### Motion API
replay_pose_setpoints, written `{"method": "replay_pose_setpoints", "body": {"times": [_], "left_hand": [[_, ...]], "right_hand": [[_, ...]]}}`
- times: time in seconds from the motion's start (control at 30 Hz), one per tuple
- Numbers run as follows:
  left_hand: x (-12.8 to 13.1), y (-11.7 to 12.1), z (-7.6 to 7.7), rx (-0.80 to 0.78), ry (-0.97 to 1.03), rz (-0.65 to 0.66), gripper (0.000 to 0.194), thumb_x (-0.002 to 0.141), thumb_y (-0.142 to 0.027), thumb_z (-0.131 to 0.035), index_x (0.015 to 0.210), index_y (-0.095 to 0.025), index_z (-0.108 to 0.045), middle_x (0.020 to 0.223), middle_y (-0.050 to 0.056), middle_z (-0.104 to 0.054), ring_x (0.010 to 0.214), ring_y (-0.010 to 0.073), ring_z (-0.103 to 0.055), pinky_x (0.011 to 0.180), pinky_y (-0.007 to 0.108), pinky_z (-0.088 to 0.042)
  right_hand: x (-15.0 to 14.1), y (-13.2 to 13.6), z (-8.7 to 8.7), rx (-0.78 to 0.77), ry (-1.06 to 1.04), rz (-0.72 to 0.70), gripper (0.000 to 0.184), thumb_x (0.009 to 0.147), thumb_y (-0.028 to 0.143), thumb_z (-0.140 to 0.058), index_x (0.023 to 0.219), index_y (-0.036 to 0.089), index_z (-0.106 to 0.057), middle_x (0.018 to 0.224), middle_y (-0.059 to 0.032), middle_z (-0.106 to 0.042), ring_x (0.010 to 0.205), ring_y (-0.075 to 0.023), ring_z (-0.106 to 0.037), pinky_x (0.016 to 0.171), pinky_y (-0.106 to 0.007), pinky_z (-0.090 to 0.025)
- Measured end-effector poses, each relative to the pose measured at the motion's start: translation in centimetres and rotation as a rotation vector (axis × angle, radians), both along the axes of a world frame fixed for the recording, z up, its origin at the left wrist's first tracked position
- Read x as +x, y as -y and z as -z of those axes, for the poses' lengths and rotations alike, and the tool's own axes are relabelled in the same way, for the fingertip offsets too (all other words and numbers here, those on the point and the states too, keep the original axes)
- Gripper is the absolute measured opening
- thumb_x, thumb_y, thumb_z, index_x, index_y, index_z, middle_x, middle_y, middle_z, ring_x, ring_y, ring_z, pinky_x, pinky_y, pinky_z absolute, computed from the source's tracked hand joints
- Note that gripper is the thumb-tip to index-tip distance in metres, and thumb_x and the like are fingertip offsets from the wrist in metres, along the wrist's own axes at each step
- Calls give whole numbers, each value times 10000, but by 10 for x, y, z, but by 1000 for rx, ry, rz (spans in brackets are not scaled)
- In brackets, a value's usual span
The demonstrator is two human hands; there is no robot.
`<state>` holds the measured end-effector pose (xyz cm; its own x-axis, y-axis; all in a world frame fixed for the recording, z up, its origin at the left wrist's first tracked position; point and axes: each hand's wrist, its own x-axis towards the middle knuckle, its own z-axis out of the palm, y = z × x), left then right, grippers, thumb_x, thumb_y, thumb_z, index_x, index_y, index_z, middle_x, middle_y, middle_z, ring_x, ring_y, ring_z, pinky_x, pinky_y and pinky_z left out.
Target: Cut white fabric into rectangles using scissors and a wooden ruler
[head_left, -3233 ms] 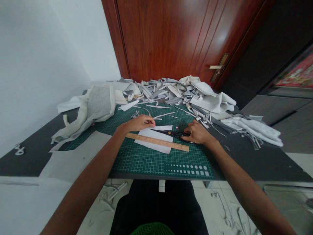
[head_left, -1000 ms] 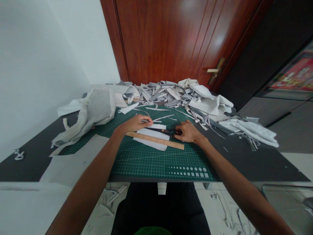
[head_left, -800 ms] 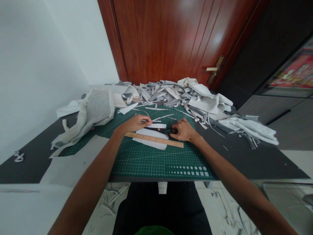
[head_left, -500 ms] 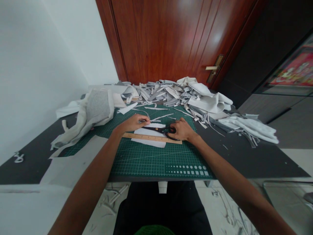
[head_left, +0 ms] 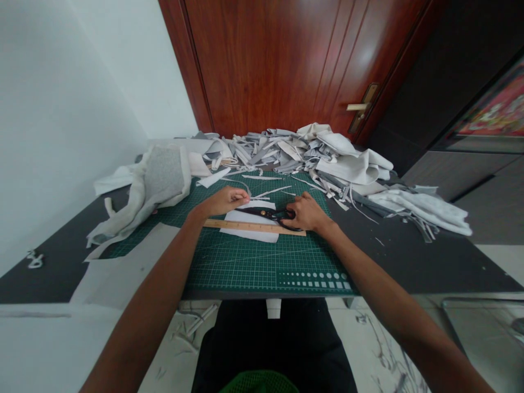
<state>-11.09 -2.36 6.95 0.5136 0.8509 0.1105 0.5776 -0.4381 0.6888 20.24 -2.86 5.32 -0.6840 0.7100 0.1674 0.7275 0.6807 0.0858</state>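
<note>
Two hands are flanking the white piece (head_left: 250, 236) on the mat (head_left: 241, 267), and we are seeing the right hand (head_left: 305, 213) grasping the scissors (head_left: 268, 214) by the handles, blades pointing leftward across the piece. The left hand (head_left: 226, 201) is closing in a pinch at the piece's far-left edge (what is between its fingertips, we cannot tell), presumably to be steadying it against the blades. The ruler (head_left: 254, 226) is lying over the piece just nearer us than the blades, which we are reading as a straight guide, perhaps also a light weight.
</note>
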Motion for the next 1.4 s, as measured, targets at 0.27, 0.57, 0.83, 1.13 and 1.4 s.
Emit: {"method": "replay_pose_setpoints", "body": {"times": [0.27,0.57,0.83,1.13,1.4], "left_hand": [[0,-2,2,6,-3,-10,454,913,-596,-616,965,-153,-700,829,53,-736,716,173,-634,660,258,-445],[-2,0,-2,-8,10,-14,460,922,-592,-614,999,-145,-692,860,66,-779,702,167,-642,660,252,-450],[-2,3,-4,-67,57,-26,477,938,-609,-589,1016,-143,-655,927,104,-810,599,127,-572,572,241,-370],[-1,5,-6,-32,66,-70,478,948,-618,-571,1033,-154,-646,949,105,-818,538,108,-501,541,240,-331],[-3,2,-4,-32,87,-74,436,955,-586,-571,1016,-158,-629,956,111,-815,490,93,-454,500,231,-321]], "right_hand": [[3,-3,3,1,-5,-22,450,926,572,-607,759,175,-735,778,-99,-725,820,-251,-608,887,-388,-309],[6,-4,6,12,-18,-28,461,933,574,-603,736,180,-741,778,-100,-723,800,-243,-593,884,-387,-308],[5,-1,3,14,1,-24,465,935,573,-607,732,181,-753,763,-101,-723,793,-248,-592,876,-394,-308],[7,0,2,16,5,-15,460,940,564,-620,732,180,-765,759,-108,-725,803,-253,-591,892,-405,-306],[8,0,2,29,15,-8,469,947,576,-615,771,175,-781,795,-118,-731,810,-257,-592,883,-401,-304]]}}
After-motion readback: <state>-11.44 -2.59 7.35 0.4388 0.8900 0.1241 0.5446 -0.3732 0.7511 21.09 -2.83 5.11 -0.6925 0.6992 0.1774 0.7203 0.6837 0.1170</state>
